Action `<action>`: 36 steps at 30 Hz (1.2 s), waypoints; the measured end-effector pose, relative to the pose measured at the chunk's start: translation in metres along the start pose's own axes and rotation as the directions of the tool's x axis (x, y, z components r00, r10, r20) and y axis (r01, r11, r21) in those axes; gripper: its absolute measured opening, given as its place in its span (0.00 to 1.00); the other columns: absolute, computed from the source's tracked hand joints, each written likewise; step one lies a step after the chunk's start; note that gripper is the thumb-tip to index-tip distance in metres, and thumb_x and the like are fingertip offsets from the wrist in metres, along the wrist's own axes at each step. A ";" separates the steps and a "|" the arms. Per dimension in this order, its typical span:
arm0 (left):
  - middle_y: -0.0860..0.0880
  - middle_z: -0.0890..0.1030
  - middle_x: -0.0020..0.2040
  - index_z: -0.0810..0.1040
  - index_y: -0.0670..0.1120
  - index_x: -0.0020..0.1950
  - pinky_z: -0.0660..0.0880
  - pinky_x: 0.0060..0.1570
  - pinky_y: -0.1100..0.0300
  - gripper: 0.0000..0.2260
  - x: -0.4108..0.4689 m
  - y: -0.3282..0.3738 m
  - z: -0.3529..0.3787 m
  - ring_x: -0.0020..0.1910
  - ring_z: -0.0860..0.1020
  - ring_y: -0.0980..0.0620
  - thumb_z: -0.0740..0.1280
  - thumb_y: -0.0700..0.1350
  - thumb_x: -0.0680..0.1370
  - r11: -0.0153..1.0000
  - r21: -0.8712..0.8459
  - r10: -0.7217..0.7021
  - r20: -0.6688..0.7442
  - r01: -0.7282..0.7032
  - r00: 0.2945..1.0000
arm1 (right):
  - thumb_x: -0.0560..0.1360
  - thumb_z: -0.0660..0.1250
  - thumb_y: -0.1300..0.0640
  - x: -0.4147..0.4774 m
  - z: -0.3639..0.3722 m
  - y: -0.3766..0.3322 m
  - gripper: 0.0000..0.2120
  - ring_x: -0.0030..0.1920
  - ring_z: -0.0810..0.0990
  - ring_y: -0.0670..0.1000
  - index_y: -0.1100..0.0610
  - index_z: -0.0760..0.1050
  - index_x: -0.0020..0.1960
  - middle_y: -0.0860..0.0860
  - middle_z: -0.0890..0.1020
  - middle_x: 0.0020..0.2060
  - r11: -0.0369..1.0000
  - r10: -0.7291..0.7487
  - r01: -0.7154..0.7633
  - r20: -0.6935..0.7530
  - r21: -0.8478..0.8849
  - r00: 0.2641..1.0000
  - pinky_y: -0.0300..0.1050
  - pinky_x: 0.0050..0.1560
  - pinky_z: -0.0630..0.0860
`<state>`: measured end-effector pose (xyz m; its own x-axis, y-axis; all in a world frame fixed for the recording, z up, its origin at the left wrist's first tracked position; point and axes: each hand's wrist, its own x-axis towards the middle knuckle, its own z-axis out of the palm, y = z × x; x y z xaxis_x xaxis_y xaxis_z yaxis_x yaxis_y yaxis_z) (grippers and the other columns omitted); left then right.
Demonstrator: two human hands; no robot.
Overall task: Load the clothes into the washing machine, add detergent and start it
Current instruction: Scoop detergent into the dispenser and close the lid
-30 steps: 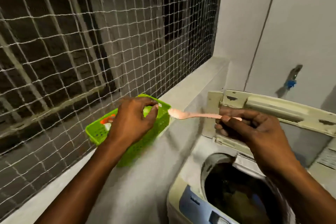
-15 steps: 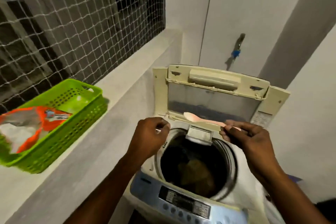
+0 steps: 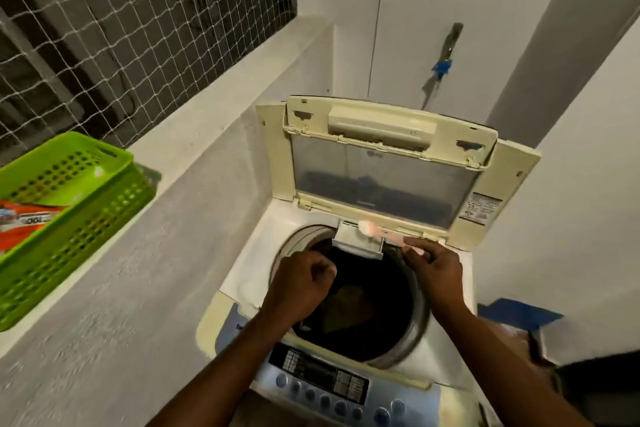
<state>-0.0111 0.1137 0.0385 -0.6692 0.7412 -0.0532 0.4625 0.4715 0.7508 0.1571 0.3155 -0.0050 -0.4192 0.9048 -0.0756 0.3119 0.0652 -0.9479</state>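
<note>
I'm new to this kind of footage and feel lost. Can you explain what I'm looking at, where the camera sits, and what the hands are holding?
The camera sits on a person's head, looking down at their bare hands. Below is a top-loading washing machine with its lid raised and dark clothes in the drum. The right hand holds a pink spoon over a small detergent drawer. The left hand is curled above the drum; whether it holds anything is unclear. On the ledge to the left, a green basket holds an orange packet.

Right hand [image 3: 434, 267] holds pink spoon [image 3: 372, 230] over open detergent drawer [image 3: 356, 244]; left hand [image 3: 301, 282] fisted above drum [image 3: 363, 295]
</note>
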 end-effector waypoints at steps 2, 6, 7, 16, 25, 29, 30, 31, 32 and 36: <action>0.55 0.87 0.44 0.86 0.52 0.48 0.82 0.50 0.59 0.05 0.002 -0.001 0.003 0.45 0.84 0.59 0.73 0.51 0.76 1.000 0.004 -0.010 0.002 0.010 1.000 | 0.78 0.73 0.60 0.004 0.003 0.002 0.09 0.48 0.84 0.41 0.53 0.87 0.56 0.50 0.88 0.54 0.996 -0.053 0.054 0.013 -0.076 0.998 0.46 0.57 0.82; 0.57 0.87 0.45 0.85 0.54 0.48 0.81 0.50 0.60 0.04 0.007 -0.003 0.008 0.45 0.83 0.61 0.72 0.52 0.76 0.999 0.003 -0.046 0.018 0.046 0.999 | 0.79 0.73 0.60 0.012 0.007 0.006 0.10 0.49 0.80 0.40 0.55 0.85 0.59 0.51 0.87 0.56 0.959 -0.151 0.171 0.104 -0.224 0.983 0.31 0.52 0.72; 0.58 0.86 0.44 0.85 0.55 0.48 0.81 0.49 0.61 0.04 0.008 -0.003 0.010 0.45 0.83 0.62 0.72 0.52 0.76 0.999 0.002 -0.048 0.023 0.048 0.999 | 0.79 0.73 0.60 0.014 0.008 0.007 0.11 0.51 0.81 0.43 0.54 0.85 0.60 0.50 0.87 0.56 0.950 -0.157 0.185 0.125 -0.252 0.980 0.33 0.54 0.73; 0.59 0.86 0.43 0.85 0.54 0.47 0.79 0.49 0.65 0.04 0.015 0.002 0.012 0.45 0.82 0.63 0.71 0.51 0.77 0.999 0.011 -0.053 0.023 0.053 0.998 | 0.82 0.67 0.62 0.023 0.015 0.009 0.13 0.55 0.84 0.53 0.52 0.84 0.63 0.52 0.87 0.58 0.850 -0.191 0.298 0.272 -0.435 0.943 0.42 0.59 0.76; 0.60 0.85 0.43 0.83 0.57 0.45 0.75 0.45 0.69 0.02 0.012 0.002 0.002 0.44 0.82 0.64 0.71 0.52 0.77 1.000 0.010 -0.026 0.001 0.026 1.000 | 0.83 0.65 0.59 0.016 0.010 0.004 0.14 0.60 0.84 0.52 0.51 0.82 0.66 0.50 0.85 0.62 0.716 -0.249 0.438 0.387 -0.543 0.888 0.45 0.66 0.76; 0.61 0.84 0.42 0.84 0.56 0.46 0.75 0.46 0.72 0.03 0.011 0.003 -0.008 0.44 0.82 0.65 0.71 0.52 0.78 1.000 -0.004 0.013 -0.030 -0.013 0.999 | 0.83 0.67 0.58 0.005 0.008 -0.007 0.13 0.57 0.85 0.53 0.52 0.83 0.65 0.52 0.87 0.59 0.757 -0.283 0.412 0.313 -0.507 0.906 0.49 0.63 0.80; 0.60 0.84 0.42 0.84 0.55 0.45 0.76 0.46 0.71 0.03 0.010 0.002 -0.011 0.44 0.82 0.64 0.71 0.52 0.78 1.000 -0.006 0.022 -0.041 -0.023 0.999 | 0.82 0.68 0.58 0.002 0.007 -0.012 0.13 0.57 0.85 0.54 0.53 0.83 0.65 0.52 0.87 0.59 0.791 -0.286 0.389 0.275 -0.472 0.918 0.50 0.62 0.81; 0.59 0.84 0.42 0.84 0.54 0.46 0.77 0.47 0.69 0.04 0.010 0.002 -0.015 0.44 0.82 0.63 0.71 0.52 0.78 1.000 -0.008 0.027 -0.052 -0.027 0.998 | 0.81 0.69 0.58 -0.001 0.005 -0.016 0.13 0.57 0.85 0.54 0.53 0.83 0.65 0.52 0.87 0.59 0.829 -0.282 0.360 0.236 -0.428 0.930 0.51 0.62 0.81; 0.58 0.85 0.43 0.84 0.53 0.46 0.79 0.48 0.67 0.05 0.009 0.002 -0.020 0.44 0.83 0.62 0.71 0.52 0.78 1.000 -0.014 0.026 -0.067 -0.027 0.997 | 0.81 0.70 0.57 -0.005 0.004 -0.022 0.13 0.58 0.85 0.53 0.53 0.83 0.65 0.52 0.87 0.59 0.863 -0.275 0.336 0.207 -0.377 0.939 0.51 0.63 0.81; 0.56 0.86 0.42 0.85 0.49 0.46 0.80 0.49 0.65 0.06 0.005 0.004 -0.051 0.44 0.83 0.60 0.71 0.50 0.78 0.999 -0.037 0.032 -0.134 -0.037 0.990 | 0.77 0.74 0.60 -0.016 0.001 -0.051 0.14 0.57 0.85 0.48 0.56 0.84 0.62 0.49 0.87 0.57 0.962 -0.235 0.254 0.171 -0.100 0.957 0.57 0.64 0.81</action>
<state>-0.0425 0.0948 0.0745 -0.7261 0.6850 0.0594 0.4652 0.4258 0.7760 0.1471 0.2976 0.0441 -0.6205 0.7781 0.0973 0.2787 0.3348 -0.9001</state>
